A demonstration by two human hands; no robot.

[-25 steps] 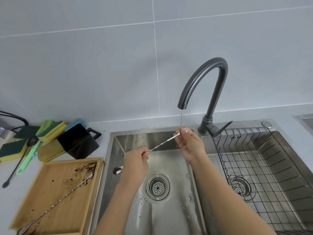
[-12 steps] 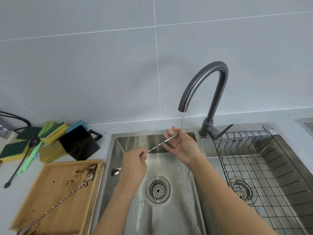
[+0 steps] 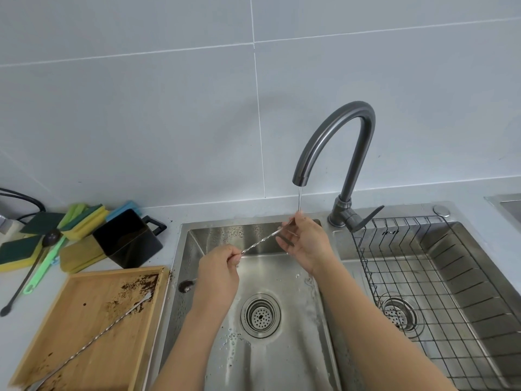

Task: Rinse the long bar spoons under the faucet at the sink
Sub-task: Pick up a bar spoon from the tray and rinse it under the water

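Two hands are ours here, both over the left basin of the sink [image 3: 197, 249]. Our left hand [image 3: 218, 270] is clenched around the lower part of a long twisted bar spoon [image 3: 263, 240], and the spoon's bowl [image 3: 186, 286] pokes out past that fist toward the basin's left wall. The shaft rises on a slant to our right hand [image 3: 306, 244], which is half open, palm turned toward us, with the upper end of the spoon lying across its fingers [image 3: 284, 239]; we cannot tell whether those fingers actually pinch it. A thin stream of water [image 3: 300, 198] falls from the dark curved faucet [image 3: 338, 136] onto the top of that hand and the spoon's end.

A second bar spoon [image 3: 93, 338] lies diagonally on the wooden tray [image 3: 81, 300] left of the sink, among dark crumbs. Behind the tray sit a black cup [image 3: 128, 238], several sponges [image 3: 84, 218] and a green brush [image 3: 42, 266]. A wire rack [image 3: 423, 277] fills the right basin.
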